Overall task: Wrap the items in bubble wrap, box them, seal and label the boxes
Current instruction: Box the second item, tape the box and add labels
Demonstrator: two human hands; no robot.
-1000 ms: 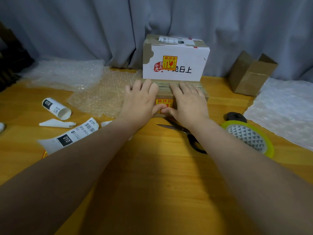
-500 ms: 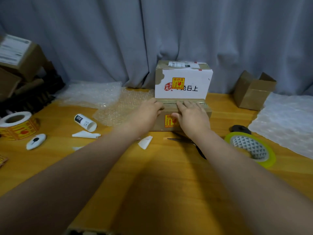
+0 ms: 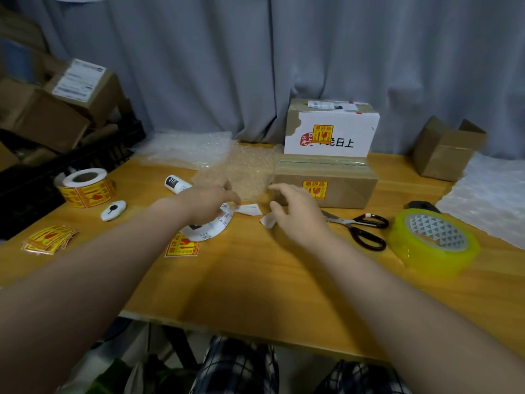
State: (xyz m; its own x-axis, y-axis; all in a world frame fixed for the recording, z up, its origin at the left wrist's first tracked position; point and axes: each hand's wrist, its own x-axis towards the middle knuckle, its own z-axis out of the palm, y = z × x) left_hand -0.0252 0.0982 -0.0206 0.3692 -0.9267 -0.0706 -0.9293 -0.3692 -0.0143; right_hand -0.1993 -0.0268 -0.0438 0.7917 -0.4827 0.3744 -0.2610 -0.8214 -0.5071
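A taped brown box [image 3: 345, 182] with a yellow fragile sticker [image 3: 314, 189] on its front lies on the wooden table [image 3: 250, 280]. Behind it stands a white box [image 3: 331, 137] with the same sticker. My left hand [image 3: 208, 203] hovers with loosely bent fingers over the end of a curled white label strip [image 3: 208, 228], and I cannot see it gripping anything. My right hand [image 3: 298, 213] is just in front of the brown box's left corner, fingers spread and relaxed. A small paper scrap [image 3: 268, 221] lies beside its thumb.
Bubble wrap [image 3: 235, 169] lies behind my hands. Left: a sticker roll [image 3: 85, 189], loose stickers [image 3: 49, 240], a white gadget [image 3: 113, 211], a label roll [image 3: 177, 184], stacked cartons [image 3: 71, 95]. Right: scissors [image 3: 359, 227], a tape roll [image 3: 434, 243], an open carton [image 3: 446, 150], a foam sheet [image 3: 488, 194].
Both hands have come off the brown box and drawn back toward me. The left hand has swung left over the label strip. The view has pulled back and turned left.
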